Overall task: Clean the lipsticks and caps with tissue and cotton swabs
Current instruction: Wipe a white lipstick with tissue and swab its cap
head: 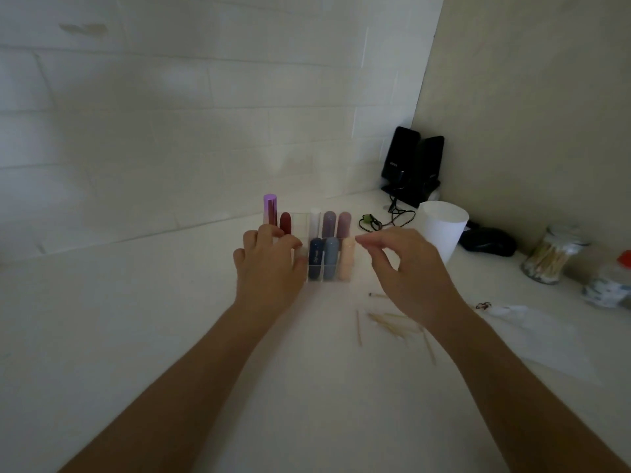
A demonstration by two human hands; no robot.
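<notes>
Your clear organiser (300,225) stands on the desk (164,336) just past your hands, and the lipsticks sit upright in its compartments. In the back row, from the left, are a tall see-through purple lipstick (269,209), a dark red lipstick (285,222), a white lipstick (314,220), a mauve lipstick (329,222) and a plum lipstick (344,224). In the front row are a navy lipstick (316,260), a grey-blue lipstick (331,258) and a peach lipstick (347,260).

Your left grip (269,266) is curled over the organiser's front-left end and hides those slots, so you cannot tell whether it holds anything. Your right grip (409,271) hovers beside the peach lipstick, narrowed with thumb and forefinger tips nearly meeting and nothing visible between them.

To the right, a glass jar (546,259) holds cotton swabs (549,257), and a small tub (606,288) stands just beside it. A white cylinder (442,230) stands behind your right grip.

Loose swab sticks (392,322) lie under your right wrist, with a tissue (536,336) further right. Black speakers (411,165) and a black mouse (488,241) sit in the corner, between a white tiled wall (170,114) and a beige wall (529,97).
</notes>
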